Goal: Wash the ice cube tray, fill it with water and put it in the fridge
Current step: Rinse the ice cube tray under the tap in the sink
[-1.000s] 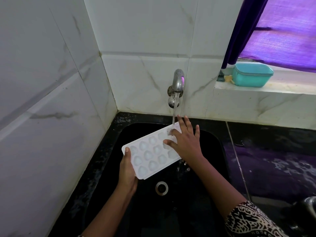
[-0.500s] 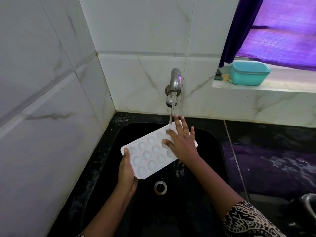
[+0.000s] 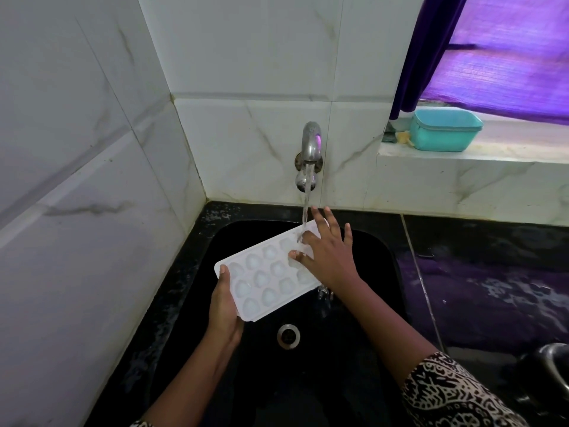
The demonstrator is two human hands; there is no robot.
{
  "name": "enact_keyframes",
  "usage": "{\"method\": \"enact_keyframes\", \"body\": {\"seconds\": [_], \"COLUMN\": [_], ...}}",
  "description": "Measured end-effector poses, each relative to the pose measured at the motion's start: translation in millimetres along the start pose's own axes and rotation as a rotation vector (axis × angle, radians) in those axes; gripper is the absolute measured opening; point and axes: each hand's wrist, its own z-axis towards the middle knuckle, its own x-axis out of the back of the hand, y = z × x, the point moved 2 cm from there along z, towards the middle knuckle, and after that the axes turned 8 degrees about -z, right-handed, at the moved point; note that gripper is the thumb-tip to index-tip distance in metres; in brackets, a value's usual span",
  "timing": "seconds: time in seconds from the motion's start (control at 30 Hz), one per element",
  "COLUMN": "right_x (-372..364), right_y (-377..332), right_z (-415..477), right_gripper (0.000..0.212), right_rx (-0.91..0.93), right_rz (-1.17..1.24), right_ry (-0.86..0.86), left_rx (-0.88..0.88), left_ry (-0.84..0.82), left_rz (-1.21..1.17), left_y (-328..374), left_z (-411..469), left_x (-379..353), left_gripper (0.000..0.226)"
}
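The tray point(image 3: 268, 278) tilts over the black sink point(image 3: 369, 272) under the running tap point(image 3: 311, 143). The left hand point(image 3: 223, 312) grips its near end; the right hand point(image 3: 326, 254) presses on top with fingers point(image 3: 332, 223) spread. A teal tub point(image 3: 443, 135) sits on the ledge point(image 3: 462, 157), and there is perhaps a pot point(image 3: 554, 365) at lower right.

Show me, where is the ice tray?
Head view, centre: the ice cube tray is over the black sink under the running tap, the left hand gripping its near end, the right hand flat on its far end.

White ice cube tray point(image 3: 264, 278); black sink point(image 3: 363, 349); teal tub point(image 3: 445, 135); purple curtain point(image 3: 425, 50).
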Motion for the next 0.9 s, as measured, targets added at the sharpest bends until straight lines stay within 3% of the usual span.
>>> {"method": "enact_keyframes", "body": {"seconds": [0.17, 0.6, 0.8, 0.9], "right_x": [-3.0, 5.4, 4.8, 5.0], "right_y": [-5.4, -4.9, 3.7, 8.9], "right_z": [-2.9, 5.8, 2.0, -2.0], "right_gripper": [0.049, 0.047, 0.034, 0.025], "right_rx": [-0.039, 0.061, 0.074, 0.034], "right_rz": [-0.057, 0.018, 0.315, 0.34], "right_ry": [-0.032, -0.047, 0.113, 0.207], "left_rx": [0.0, -0.047, -0.105, -0.118], "left_ry": [0.009, 0.019, 0.059, 0.068], "left_rz": [0.016, 0.043, 0.016, 0.001], "left_y": [-1.6, 7.9, 4.5, 2.5], "left_z": [-3.3, -10.1, -10.0, -9.7], "left_x": [-7.3, -16.9, -8.5, -5.4], "left_gripper": [0.072, 0.063, 0.057, 0.055]}}
